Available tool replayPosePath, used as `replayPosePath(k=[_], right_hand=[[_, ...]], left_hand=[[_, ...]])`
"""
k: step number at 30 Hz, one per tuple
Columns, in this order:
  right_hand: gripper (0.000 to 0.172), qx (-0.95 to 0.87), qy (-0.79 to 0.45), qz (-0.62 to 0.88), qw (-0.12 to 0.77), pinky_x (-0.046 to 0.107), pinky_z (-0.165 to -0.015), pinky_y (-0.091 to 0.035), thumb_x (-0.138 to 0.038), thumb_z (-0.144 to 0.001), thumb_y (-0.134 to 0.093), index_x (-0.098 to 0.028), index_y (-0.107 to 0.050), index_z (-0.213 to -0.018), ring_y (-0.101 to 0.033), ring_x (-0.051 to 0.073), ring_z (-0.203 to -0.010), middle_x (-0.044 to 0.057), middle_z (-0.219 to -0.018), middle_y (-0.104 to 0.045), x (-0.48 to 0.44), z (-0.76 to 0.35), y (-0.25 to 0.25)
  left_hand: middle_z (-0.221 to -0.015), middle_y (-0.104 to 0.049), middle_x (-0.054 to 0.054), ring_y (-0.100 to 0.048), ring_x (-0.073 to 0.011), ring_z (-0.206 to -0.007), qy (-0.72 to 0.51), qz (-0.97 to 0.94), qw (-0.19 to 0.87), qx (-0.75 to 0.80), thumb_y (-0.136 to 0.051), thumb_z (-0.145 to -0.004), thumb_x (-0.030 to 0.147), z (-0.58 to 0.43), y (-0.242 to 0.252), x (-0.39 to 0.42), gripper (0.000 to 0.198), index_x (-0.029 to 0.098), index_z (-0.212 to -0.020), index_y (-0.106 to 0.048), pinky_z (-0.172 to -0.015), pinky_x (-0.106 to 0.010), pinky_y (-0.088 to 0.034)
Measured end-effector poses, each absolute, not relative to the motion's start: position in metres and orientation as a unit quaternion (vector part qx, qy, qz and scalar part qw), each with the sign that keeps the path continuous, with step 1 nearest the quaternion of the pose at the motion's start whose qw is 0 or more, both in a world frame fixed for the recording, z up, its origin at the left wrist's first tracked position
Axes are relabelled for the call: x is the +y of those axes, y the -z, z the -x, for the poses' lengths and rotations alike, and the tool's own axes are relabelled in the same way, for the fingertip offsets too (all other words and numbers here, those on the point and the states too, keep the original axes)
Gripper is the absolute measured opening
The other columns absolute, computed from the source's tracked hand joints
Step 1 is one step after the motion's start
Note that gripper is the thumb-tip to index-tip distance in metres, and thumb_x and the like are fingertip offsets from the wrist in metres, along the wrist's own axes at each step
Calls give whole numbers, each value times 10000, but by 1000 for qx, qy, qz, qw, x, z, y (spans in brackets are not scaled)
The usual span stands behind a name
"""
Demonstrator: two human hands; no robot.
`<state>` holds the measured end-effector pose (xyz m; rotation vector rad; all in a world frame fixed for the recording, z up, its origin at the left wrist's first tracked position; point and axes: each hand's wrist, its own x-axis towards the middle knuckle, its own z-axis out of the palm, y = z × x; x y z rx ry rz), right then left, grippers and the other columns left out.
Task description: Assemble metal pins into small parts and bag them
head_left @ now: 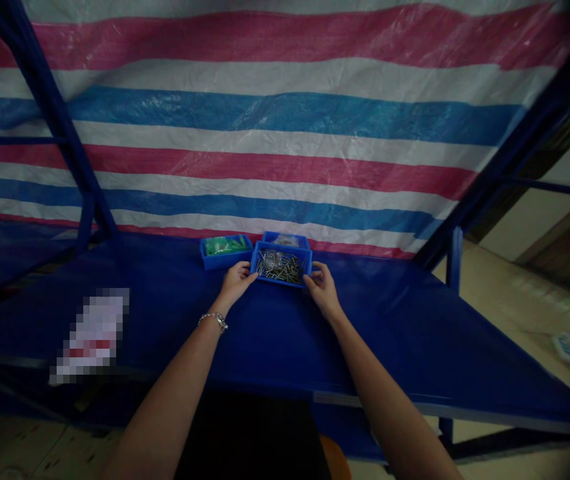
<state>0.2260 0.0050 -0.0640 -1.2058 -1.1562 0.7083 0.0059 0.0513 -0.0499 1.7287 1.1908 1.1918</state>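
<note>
A small blue plastic bin (259, 259) full of thin metal screws or pins sits on the blue table (395, 333), a little beyond its middle. My left hand (237, 280) grips the bin's left front corner, fingers curled on the rim. My right hand (321, 283) holds the right front corner the same way. A bracelet circles my left wrist. Both arms are stretched forward.
A second blue bin (225, 251) with green parts stands just left of the held one, and a third blue bin (285, 239) stands behind it. A striped red, white and blue tarp (275, 133) hangs behind. Blue frame posts (45, 100) rise at left and right. A blurred white sheet (92, 333) lies at the table's left.
</note>
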Motion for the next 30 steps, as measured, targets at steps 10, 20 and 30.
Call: replayPosePath(k=[10,20,30], right_hand=[[270,-568,-193,569,562,256,-519,-392,-349,-671,-525,-206,-458,-890,-464,130,-507,-46,-584,-454,6,-227,76],[154,-572,-141,609,531,251,-522,-370,-337,-675,-513,-218,-416,-690,-441,134,-499,-33,-539,-464,7,-227,77],[192,-576,-154,590,545,248,-519,-402,-322,-677,-509,-221,-451,-829,-470,126,-493,-43,-583,-467,4,-226,77]], left_hand=[[-592,-518,38,-494,-102,-518,-436,-717,236,491,-639,-637,199,-7,55,44,237,167,-845,-528,-518,-213,-372],[-594,-507,35,-503,-112,-546,-407,-739,199,499,-620,-659,171,-6,53,42,238,170,-863,-497,-525,-213,-374],[-766,-520,-6,-511,-117,-643,-428,-751,148,480,-562,-689,116,-7,53,31,204,177,-868,-484,-631,-244,-406]])
